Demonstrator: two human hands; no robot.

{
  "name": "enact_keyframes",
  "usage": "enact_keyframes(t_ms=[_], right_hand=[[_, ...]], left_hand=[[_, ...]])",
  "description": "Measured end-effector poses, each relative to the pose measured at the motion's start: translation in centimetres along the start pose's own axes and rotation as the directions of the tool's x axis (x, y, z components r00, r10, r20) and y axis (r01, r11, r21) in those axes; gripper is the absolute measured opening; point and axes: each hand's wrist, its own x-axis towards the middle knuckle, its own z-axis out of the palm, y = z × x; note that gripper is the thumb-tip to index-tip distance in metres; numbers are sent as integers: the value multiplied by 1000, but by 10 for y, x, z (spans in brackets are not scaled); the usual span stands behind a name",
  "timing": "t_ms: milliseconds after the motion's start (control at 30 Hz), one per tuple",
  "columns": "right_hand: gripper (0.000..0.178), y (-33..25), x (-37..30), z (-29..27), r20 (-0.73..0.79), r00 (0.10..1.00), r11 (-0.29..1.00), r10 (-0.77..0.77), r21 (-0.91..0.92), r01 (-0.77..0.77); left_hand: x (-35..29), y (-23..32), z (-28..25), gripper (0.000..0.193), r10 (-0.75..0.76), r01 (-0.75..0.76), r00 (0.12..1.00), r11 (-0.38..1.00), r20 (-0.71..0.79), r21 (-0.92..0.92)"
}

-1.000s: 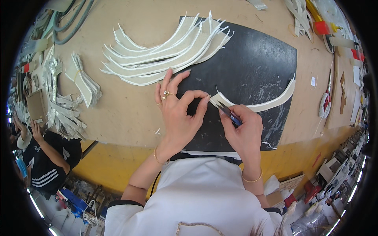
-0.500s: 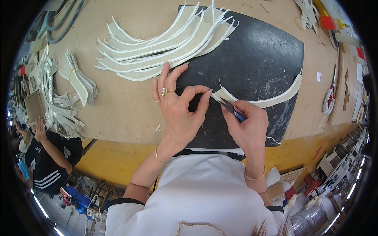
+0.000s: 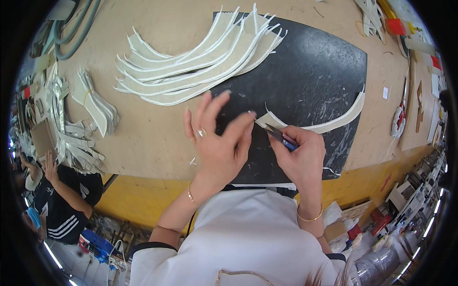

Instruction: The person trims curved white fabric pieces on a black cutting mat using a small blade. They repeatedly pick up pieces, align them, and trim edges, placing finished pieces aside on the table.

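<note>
A curved beige strip (image 3: 334,125) with white edging lies on the black mat (image 3: 315,62), its left end between my hands. My right hand (image 3: 303,152) is closed around a pair of small thread snips (image 3: 286,139), blades pointing left against that end. Thumb and forefinger of my left hand (image 3: 217,143) meet in a pinch at the tip of the edging; blur hides whether they hold it. Its other fingers are spread. Beyond my left hand, several similar edged strips (image 3: 191,78) lie in a fanned pile, partly on the mat.
Left on the table (image 3: 143,157) are a banded bundle of pale pieces (image 3: 95,107) and a heap of strips (image 3: 71,138). Small white scraps (image 3: 192,161) lie near my left wrist. Red-handled scissors (image 3: 398,119) rest at the right. Another person (image 3: 67,200) works at the lower left.
My left hand has shifted slightly and is blurred, its raised fingers drawn lower, away from the pile. The right hand and snips stay almost in place at the strip's end.
</note>
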Motion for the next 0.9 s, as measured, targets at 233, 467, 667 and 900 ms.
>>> enact_keyframes(t_ms=[233, 467, 667, 900], right_hand=[[20, 0, 1, -1, 18, 1000, 1000, 4, -4, -4], [19, 0, 0, -1, 1, 1000, 1000, -12, -7, 12], [19, 1, 1, -1, 8, 1000, 1000, -17, -8, 17], [19, 0, 1, -2, 30, 1000, 1000, -4, -23, 4]], left_hand=[[-16, -6, 0, 47, 160, -202, 967, 954, 197, 221], [-11, -10, -6, 47, 141, -155, 979, 984, 148, 85], [11, -21, -8, 31, 193, -195, 972, 981, 138, 4], [35, -22, -17, 14, 259, -246, 937, 966, 236, -83]])
